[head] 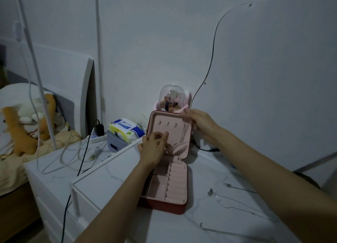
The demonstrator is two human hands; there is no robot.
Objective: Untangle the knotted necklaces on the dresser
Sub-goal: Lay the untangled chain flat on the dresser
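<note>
A red jewelry case (179, 207) with pink lining stands open on the white dresser (109, 180), lid upright. My right hand (199, 122) pinches a thin silver necklace (185, 131) at the lid's top right corner; the chain hangs down inside the lid. My left hand (154, 147) is at the elastic pocket of the lid, fingers curled as if pinching something small; what it holds is too small to tell. Several other thin chains (231, 197) lie spread on the dresser to the right of the case, partly under my right forearm.
A domed clear brush holder (171, 98) stands behind the case against the wall. A tissue pack (126, 128) on a grey box, a power strip (97, 135) and loose cables (73, 157) are on the lower nightstand at left. A bed with a plush toy (27, 122) is far left.
</note>
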